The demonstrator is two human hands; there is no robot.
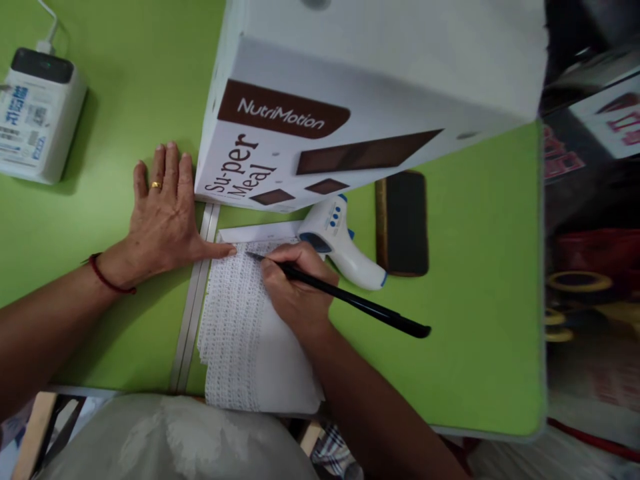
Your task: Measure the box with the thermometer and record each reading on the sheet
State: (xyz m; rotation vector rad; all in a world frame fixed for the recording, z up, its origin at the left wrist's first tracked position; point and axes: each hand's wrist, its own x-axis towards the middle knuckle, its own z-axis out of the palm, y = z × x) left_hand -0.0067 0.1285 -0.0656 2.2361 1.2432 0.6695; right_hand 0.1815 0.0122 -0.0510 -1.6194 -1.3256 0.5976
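Observation:
My right hand (300, 287) is closed around a black pen (360, 303), its tip at the upper part of a written page. The paper (235, 333) carries dense rows of small handwriting on its left side, while its right side is blank. Flat on the table lies my left hand (163, 213), fingers spread, with the thumb reaching the paper's top left edge. A gold ring and a dark red cord are on that hand and wrist. Just beyond my right hand, a white infrared thermometer (345, 247) rests by the paper's top edge.
A large white carton (280, 153) printed "NutriMotion" stands behind the paper. To the right lies a dark phone (403, 223). A white power bank (37, 120) with a cable sits at left. The green table (480, 320) has a metal seam; rolls of tape (577, 281) lie beyond its right edge.

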